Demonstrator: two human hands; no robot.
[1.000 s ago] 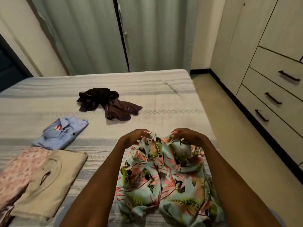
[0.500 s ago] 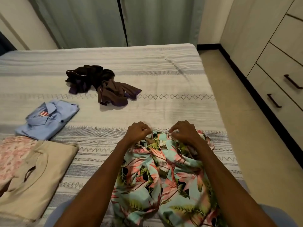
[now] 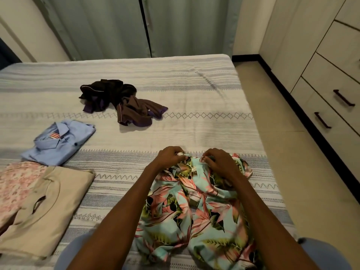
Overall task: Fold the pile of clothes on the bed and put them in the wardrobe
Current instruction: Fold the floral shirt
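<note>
- The left hand (image 3: 169, 157) and right hand (image 3: 219, 161) each pinch the far edge of the floral shirt (image 3: 194, 211), fingers curled round the cloth near what looks like the collar, close together.
- The shirt lies crumpled on the near part of the bed (image 3: 194, 90), between the forearms; holding it by the top edge likely serves to spread it flat for folding.
- Folded pieces sit in a row at the left, probably kept apart from unfolded work: a blue shirt (image 3: 58, 143), a beige top (image 3: 44, 209) and a pink patterned piece (image 3: 17, 182) partly under it.
- A dark heap (image 3: 120, 102) waits unfolded farther up the bed.
- The wardrobe (image 3: 327, 75) stands at the right, drawers closed; nothing is stowed yet.
</note>
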